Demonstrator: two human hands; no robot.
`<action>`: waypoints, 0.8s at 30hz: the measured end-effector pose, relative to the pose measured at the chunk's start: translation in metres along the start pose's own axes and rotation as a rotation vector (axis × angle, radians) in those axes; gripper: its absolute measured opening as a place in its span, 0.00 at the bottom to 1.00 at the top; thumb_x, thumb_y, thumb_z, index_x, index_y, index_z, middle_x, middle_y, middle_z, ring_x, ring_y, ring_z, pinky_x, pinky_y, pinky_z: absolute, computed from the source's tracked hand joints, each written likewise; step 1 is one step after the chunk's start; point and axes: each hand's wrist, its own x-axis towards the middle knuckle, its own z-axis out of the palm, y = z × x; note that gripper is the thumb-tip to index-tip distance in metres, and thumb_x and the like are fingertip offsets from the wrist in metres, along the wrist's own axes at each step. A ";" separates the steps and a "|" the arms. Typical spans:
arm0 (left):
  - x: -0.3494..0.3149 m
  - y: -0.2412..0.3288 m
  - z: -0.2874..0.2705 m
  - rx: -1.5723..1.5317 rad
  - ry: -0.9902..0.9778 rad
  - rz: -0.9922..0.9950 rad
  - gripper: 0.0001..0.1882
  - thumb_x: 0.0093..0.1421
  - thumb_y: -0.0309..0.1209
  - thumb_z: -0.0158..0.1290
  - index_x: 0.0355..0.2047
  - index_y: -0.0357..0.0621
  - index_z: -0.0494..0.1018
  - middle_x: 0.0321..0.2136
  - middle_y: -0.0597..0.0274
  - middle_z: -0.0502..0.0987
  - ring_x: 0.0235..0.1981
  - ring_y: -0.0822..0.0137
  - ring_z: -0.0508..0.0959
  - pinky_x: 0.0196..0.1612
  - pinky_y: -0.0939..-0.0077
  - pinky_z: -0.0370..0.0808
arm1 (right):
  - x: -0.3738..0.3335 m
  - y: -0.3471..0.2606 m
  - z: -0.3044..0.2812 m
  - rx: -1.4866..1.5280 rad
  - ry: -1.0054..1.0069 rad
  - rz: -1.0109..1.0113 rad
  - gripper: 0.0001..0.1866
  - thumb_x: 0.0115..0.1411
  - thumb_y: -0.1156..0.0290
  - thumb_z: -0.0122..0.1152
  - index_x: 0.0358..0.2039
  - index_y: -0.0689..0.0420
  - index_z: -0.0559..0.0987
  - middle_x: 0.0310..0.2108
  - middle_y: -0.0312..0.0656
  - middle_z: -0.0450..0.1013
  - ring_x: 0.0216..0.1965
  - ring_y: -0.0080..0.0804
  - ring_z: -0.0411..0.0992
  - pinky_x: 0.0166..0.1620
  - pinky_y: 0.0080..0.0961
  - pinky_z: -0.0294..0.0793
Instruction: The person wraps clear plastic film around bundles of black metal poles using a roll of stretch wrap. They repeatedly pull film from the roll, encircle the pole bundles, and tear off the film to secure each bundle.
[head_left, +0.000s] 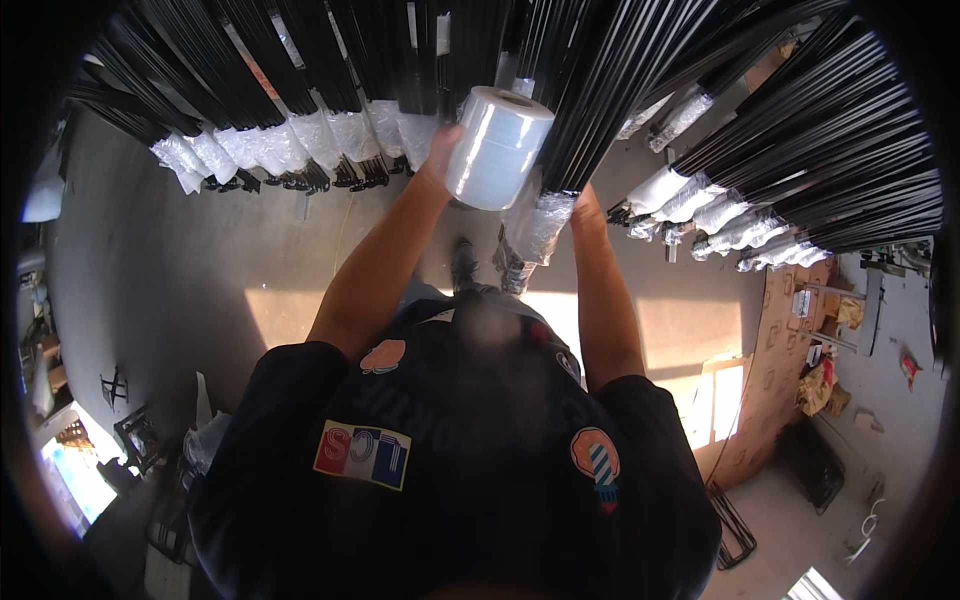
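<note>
A roll of clear stretch film (498,150) is tilted in front of me, its cardboard core showing at the top. My left hand (443,152) grips it from the left side, with most of the fingers behind the roll. Just to the right is a bundle of long thin black rods (590,110). Clear film (538,228) wraps its near end in wrinkled layers. My right hand (584,206) holds the bundle's right side by the wrapped end, its fingers largely hidden behind it.
Several film-wrapped rod bundles (330,135) stand in a row on the far left. More wrapped bundles (720,205) lie fanned out on the right. Beyond them, brown cardboard (745,440) lies at the right, near a black frame (732,530). My shoe (465,265) shows on the floor below.
</note>
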 end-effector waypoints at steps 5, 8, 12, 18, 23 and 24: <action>-0.025 -0.007 -0.019 0.204 0.129 0.042 0.29 0.52 0.47 0.43 0.44 0.33 0.66 0.38 0.51 0.73 0.38 0.61 0.75 0.42 0.69 0.72 | 0.005 -0.002 -0.007 0.028 -0.224 0.129 0.18 0.58 0.60 0.45 0.36 0.63 0.73 0.26 0.39 0.71 0.26 0.26 0.71 0.28 0.21 0.72; -0.038 -0.015 -0.027 0.243 0.147 0.039 0.27 0.54 0.44 0.40 0.44 0.33 0.66 0.38 0.51 0.73 0.38 0.62 0.75 0.41 0.69 0.72 | -0.004 0.002 -0.014 0.027 -0.223 0.165 0.16 0.58 0.61 0.45 0.34 0.61 0.73 0.26 0.40 0.71 0.27 0.28 0.70 0.31 0.22 0.72; -0.047 -0.022 -0.022 0.344 0.233 0.116 0.25 0.54 0.43 0.39 0.44 0.33 0.66 0.38 0.52 0.73 0.38 0.62 0.75 0.43 0.69 0.71 | -0.021 0.002 -0.002 0.128 -0.140 0.121 0.17 0.58 0.58 0.43 0.36 0.59 0.72 0.29 0.38 0.71 0.31 0.28 0.70 0.37 0.23 0.70; -0.056 -0.028 -0.008 0.325 0.353 -0.005 0.27 0.55 0.40 0.43 0.51 0.35 0.58 0.45 0.53 0.68 0.46 0.60 0.70 0.49 0.65 0.66 | 0.009 0.017 -0.011 0.055 -0.079 0.030 0.17 0.58 0.59 0.44 0.39 0.59 0.71 0.32 0.39 0.71 0.33 0.30 0.70 0.38 0.26 0.70; -0.065 -0.046 0.001 0.331 0.607 0.052 0.30 0.55 0.43 0.45 0.53 0.36 0.55 0.47 0.51 0.67 0.47 0.58 0.69 0.50 0.60 0.66 | 0.033 0.022 -0.005 0.189 0.000 0.024 0.18 0.57 0.60 0.45 0.40 0.60 0.70 0.32 0.40 0.71 0.33 0.31 0.71 0.37 0.28 0.72; -0.066 -0.047 0.002 0.357 0.624 0.046 0.30 0.56 0.43 0.45 0.53 0.36 0.55 0.47 0.51 0.67 0.47 0.58 0.69 0.50 0.60 0.66 | 0.037 0.021 -0.005 0.192 0.018 0.028 0.18 0.57 0.60 0.44 0.41 0.61 0.69 0.32 0.41 0.71 0.32 0.31 0.71 0.37 0.28 0.72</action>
